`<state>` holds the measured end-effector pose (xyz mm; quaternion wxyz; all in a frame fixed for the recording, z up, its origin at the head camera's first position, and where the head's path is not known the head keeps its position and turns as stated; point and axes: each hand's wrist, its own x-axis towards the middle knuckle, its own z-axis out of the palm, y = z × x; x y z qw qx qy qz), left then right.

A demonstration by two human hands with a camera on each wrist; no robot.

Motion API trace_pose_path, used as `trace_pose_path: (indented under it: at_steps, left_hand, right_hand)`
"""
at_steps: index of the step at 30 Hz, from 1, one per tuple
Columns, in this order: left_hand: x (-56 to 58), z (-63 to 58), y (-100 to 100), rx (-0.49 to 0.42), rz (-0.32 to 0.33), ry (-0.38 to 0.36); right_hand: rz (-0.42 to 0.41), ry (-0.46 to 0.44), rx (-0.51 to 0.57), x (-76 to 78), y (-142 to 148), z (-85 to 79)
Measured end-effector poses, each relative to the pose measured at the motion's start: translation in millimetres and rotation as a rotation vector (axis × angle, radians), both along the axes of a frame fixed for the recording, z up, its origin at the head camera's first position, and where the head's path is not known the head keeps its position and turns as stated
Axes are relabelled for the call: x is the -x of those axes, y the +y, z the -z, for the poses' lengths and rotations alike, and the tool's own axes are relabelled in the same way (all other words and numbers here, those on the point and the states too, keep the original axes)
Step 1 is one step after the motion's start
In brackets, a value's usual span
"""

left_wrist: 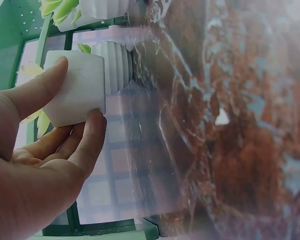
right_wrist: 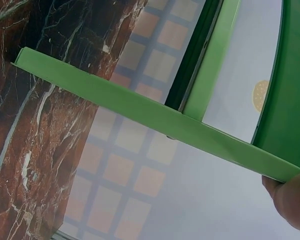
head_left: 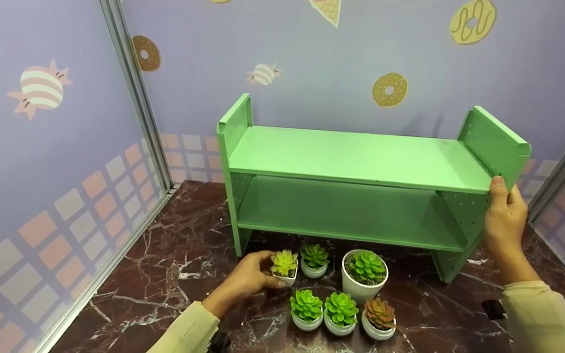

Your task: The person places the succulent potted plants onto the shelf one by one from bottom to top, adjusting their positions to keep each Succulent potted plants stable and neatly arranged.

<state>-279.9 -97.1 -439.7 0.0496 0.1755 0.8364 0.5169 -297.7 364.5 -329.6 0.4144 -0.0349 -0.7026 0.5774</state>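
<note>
Green all over, a two-tier shelf with raised, perforated side panels (head_left: pixel 361 152) stands on the dark red-brown, white-veined marbled counter (head_left: pixel 130 284), near the counter's back edge and running rightward from close to its back left corner. The right hand (head_left: pixel 506 220) grips the shelf's right side panel, its thumb on the front edge just below the upper board.

The left hand (head_left: pixel 249 275) pinches a small square white pot with a yellow-green succulent (head_left: pixel 285 268), thumb and fingers clamped on opposite sides. The left wrist view shows this pot's base clear of the counter. The pot is upright, in front of the shelf's left half.

Just beside it, toward the counter's back edge, sits a small round white pot with a darker green succulent (head_left: pixel 315 262). To the right is a larger smooth white pot with a green succulent (head_left: pixel 365 279). Farther from the back edge, three small white pots form a row: two with bright green succulents (head_left: pixel 340 314), close together, and one with a reddish-brown succulent (head_left: pixel 379 319) at the right end.

Behind the shelf rises a lavender wall with doughnut drawings (head_left: pixel 302 44).
</note>
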Motion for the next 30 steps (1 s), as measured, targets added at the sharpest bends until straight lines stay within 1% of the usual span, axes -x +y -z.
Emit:
trace_pose_path:
  at_steps: [6,12,24,27,30]
  left_hand:
    - [2.2,-3.0,1,-0.048,0.032,0.01]
    - [2.2,-8.8,3,-0.091,0.042,0.024]
    - [0.8,-20.1,4,-0.187,0.051,-0.004]
    - [-1.5,-26.3,5,-0.241,0.06,-0.011]
    - [-7.2,-37.2,7,-0.3,0.054,-0.025]
  right_hand:
    - [-0.003,-0.022,-0.005,-0.9,0,-1.2]
    - [-0.011,-0.013,0.016,-1.4,-1,-2.5]
    - [0.009,-0.013,0.013,-1.3,-2,-1.0]
    - [0.025,-0.016,0.012,-0.5,-1,-0.2]
    - [0.029,-0.01,0.0,0.9,-1,-0.1]
